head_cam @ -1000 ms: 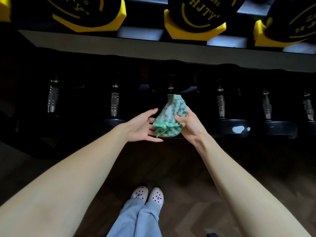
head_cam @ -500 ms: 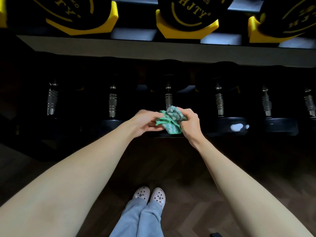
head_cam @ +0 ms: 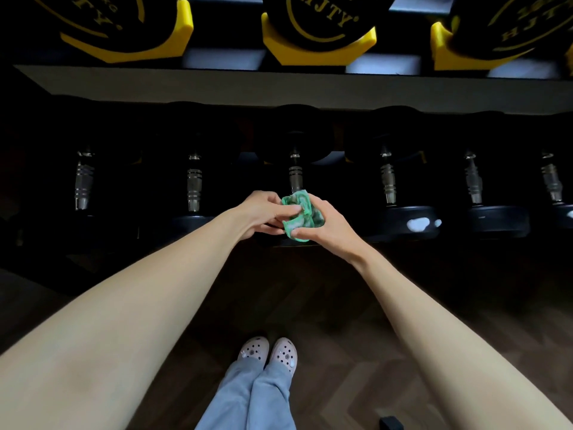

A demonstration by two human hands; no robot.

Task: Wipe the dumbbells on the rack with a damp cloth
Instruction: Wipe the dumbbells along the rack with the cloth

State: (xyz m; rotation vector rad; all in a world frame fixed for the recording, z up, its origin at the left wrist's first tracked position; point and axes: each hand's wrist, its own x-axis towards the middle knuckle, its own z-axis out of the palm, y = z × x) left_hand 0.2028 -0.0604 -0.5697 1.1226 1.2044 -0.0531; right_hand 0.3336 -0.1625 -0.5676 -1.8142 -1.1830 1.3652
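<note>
Judging by the scene, the wiping itself was not under way at this moment. The green-and-white cloth [head_cam: 302, 214] was bunched into a wad between both hands, in front of the lower shelf of the rack [head_cam: 217, 85], and was not spread over any weight. The left hand [head_cam: 262, 212] pinched the wad's left side, thumb and fingertips closed on the fabric. The right hand [head_cam: 330, 226] cupped it from the right and below, with the thumb pressed across the lower fold and the fingers curled round behind. Both hands were therefore grasping the cloth, and neither was free. The wad sat over the near head of the middle dumbbell [head_cam: 295, 176] at the shelf's front edge and hid the lower end of its steel handle. Whether it touched that head could not be told in the dark. Nothing showed which weights were already clean, since no wet sheen was readable on the black heads. The neighbouring dumbbell [head_cam: 400, 226] toward the right end of the shelf carried a pale patch [head_cam: 418, 224] on its near head, either glare or a mark. The other lower dumbbells [head_cam: 193, 187] and the yellow-edged dumbbells [head_cam: 319, 41] on the upper shelf had no cloth near them, so most of the job appeared to be left.
</note>
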